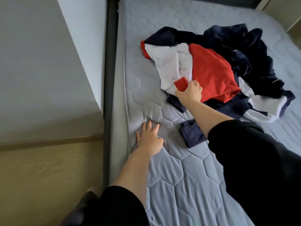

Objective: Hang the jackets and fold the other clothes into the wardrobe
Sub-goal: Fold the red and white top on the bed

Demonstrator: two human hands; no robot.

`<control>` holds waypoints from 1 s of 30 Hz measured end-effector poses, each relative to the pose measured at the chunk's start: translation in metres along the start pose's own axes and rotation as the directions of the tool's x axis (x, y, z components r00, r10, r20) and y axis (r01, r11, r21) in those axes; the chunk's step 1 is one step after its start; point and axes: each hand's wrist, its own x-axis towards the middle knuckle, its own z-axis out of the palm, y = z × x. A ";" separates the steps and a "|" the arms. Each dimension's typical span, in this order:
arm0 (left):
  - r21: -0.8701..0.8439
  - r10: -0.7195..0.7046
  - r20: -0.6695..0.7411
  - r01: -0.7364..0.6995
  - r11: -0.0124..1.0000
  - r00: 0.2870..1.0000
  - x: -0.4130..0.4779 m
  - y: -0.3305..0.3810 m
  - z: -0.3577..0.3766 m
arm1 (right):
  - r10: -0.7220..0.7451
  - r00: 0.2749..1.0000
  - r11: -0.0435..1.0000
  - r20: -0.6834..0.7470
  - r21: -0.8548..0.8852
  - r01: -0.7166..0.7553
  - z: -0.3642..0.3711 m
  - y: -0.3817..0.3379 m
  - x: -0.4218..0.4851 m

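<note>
A heap of clothes lies on the quilted grey-blue mattress [179, 176]. On top is a red, white and navy garment [210, 70], with a dark navy garment [241, 44] crumpled behind it. My right hand [189, 92] grips a red corner of the red, white and navy garment at the heap's near edge. A navy part of the clothing [192, 134] lies flat under my right forearm. My left hand [149, 138] presses flat on the mattress near its left edge, fingers spread, holding nothing.
A dark bed frame rail [110, 79] runs along the mattress's left side. Left of it are a pale wall [40, 62] and wooden floor [40, 176]. A light wooden piece of furniture [283, 12] stands at the far right corner.
</note>
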 end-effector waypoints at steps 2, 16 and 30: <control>-0.045 0.013 -0.070 -0.016 0.999 0.997 0.000 -0.001 0.000 | -0.077 0.997 0.995 0.005 -0.067 0.077 -0.002 -0.004 0.000; -0.964 -0.158 0.170 0.130 -0.232 0.973 -0.056 0.010 -0.049 | -0.341 0.776 0.888 0.531 0.453 0.080 -0.081 0.003 -0.156; -0.934 -0.283 0.135 0.217 0.284 0.950 -0.122 0.013 -0.064 | 0.136 0.963 0.855 0.233 0.463 -0.233 -0.063 0.060 -0.196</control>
